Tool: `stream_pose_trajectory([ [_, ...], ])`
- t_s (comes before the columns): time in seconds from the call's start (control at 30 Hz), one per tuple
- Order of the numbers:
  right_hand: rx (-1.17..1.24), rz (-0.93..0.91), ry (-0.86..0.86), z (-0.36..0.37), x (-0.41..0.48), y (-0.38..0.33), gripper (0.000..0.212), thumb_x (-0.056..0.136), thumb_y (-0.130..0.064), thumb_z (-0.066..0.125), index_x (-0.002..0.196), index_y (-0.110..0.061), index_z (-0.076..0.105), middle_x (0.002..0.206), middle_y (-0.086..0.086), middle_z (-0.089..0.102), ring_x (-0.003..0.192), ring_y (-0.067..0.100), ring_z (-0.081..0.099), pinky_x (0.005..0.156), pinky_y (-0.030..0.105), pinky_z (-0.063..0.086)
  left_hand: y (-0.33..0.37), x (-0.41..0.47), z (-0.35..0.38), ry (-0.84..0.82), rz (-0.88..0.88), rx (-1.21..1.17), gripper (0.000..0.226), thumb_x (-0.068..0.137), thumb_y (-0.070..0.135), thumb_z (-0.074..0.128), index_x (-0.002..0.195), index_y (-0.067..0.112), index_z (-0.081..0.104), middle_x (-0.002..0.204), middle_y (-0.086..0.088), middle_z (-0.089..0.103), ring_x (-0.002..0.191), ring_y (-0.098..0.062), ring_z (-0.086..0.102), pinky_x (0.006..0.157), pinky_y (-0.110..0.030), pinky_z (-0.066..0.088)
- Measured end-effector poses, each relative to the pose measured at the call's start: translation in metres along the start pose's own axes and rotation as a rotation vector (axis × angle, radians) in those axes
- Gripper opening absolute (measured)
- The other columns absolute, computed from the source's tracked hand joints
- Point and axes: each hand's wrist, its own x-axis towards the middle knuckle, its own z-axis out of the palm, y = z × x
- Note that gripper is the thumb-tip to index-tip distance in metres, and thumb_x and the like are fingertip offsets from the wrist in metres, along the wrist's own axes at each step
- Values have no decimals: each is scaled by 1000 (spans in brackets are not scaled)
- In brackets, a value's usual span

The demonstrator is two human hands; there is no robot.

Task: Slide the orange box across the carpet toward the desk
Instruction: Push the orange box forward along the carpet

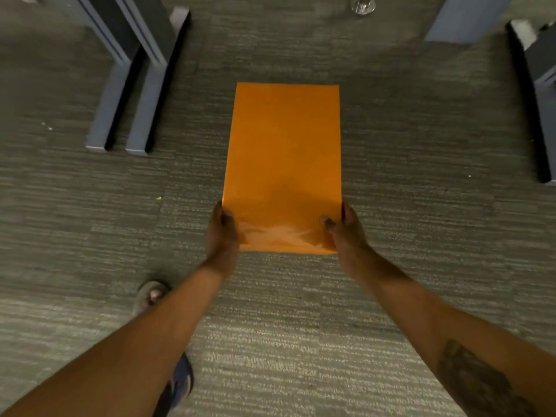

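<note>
A long flat orange box [284, 152] lies on the grey carpet [421, 236], its length running away from me. My left hand [221, 236] grips its near left corner, thumb on top. At the near right corner my right hand [344, 230] holds on the same way. Grey desk legs [141, 94] stand at the far left, with another desk's foot [544, 115] at the far right. The box's far end points into the gap between them.
A chrome round base [362, 4] stands at the top centre beyond the box. A grey panel [463, 19] rises at the top right. My sandalled foot [152, 296] rests on the carpet at the lower left.
</note>
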Motion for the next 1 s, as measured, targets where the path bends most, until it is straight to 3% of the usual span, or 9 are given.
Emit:
stream_pose_trajectory([
  [0.07, 6, -6, 59, 79, 63, -3, 50, 98, -9, 57, 146, -21, 46, 138, 8, 59, 120, 28, 58, 100, 48, 50, -15, 100, -15, 52, -42, 37, 38, 106, 15, 34, 136, 12, 56, 124, -15, 66, 105, -32, 63, 83, -38, 48],
  [0.3, -3, -24, 32, 83, 82, -27, 48, 97, -10, 59, 142, -24, 50, 127, 0, 61, 109, 21, 56, 85, 40, 46, -1, 128, -12, 58, -58, 116, 39, 106, 22, 33, 140, 18, 53, 128, -12, 65, 109, -33, 62, 89, -43, 51],
  [0.47, 24, -28, 29, 113, 102, -28, 40, 96, -7, 58, 132, -25, 54, 103, -11, 61, 86, 4, 55, 67, 26, 45, -5, 163, -25, 24, -89, 125, 40, 107, 25, 33, 142, 19, 50, 132, -11, 62, 114, -33, 60, 91, -41, 49],
  [0.53, 26, -26, 36, 122, 107, -29, 36, 97, -7, 57, 126, -27, 56, 100, -13, 62, 87, 5, 56, 69, 27, 46, -7, 173, -29, 13, -82, 108, 40, 107, 25, 34, 142, 20, 51, 132, -10, 62, 114, -31, 60, 93, -41, 49],
  [0.63, 16, -24, 31, 133, 113, -28, 38, 97, -6, 57, 131, -22, 56, 117, 0, 65, 101, 18, 60, 84, 36, 50, -13, 184, -33, 4, -87, 93, 40, 107, 25, 33, 144, 22, 50, 134, -6, 62, 116, -28, 60, 94, -40, 49],
  [0.77, -5, -38, 33, 142, 119, -30, 39, 97, -9, 58, 134, -20, 55, 122, 1, 64, 107, 21, 59, 76, 29, 47, -14, 195, -34, -13, -85, 92, 39, 107, 25, 33, 142, 24, 50, 135, -6, 62, 117, -27, 59, 94, -39, 48],
  [0.93, -86, -79, 40, 145, 116, -34, 38, 98, -12, 56, 136, -20, 53, 122, 3, 64, 114, 27, 61, 82, 34, 49, -13, 198, -36, -17, -34, 177, 40, 107, 26, 33, 144, 21, 47, 135, -9, 61, 118, -30, 59, 86, -37, 46],
  [1.0, -157, -111, 48, 146, 111, -36, 42, 98, -12, 55, 139, -19, 49, 126, 4, 64, 116, 29, 61, 92, 42, 53, -10, 195, -38, -36, -13, 253, 44, 108, 29, 33, 149, 19, 40, 141, -11, 56, 125, -34, 55, 88, -39, 45],
])
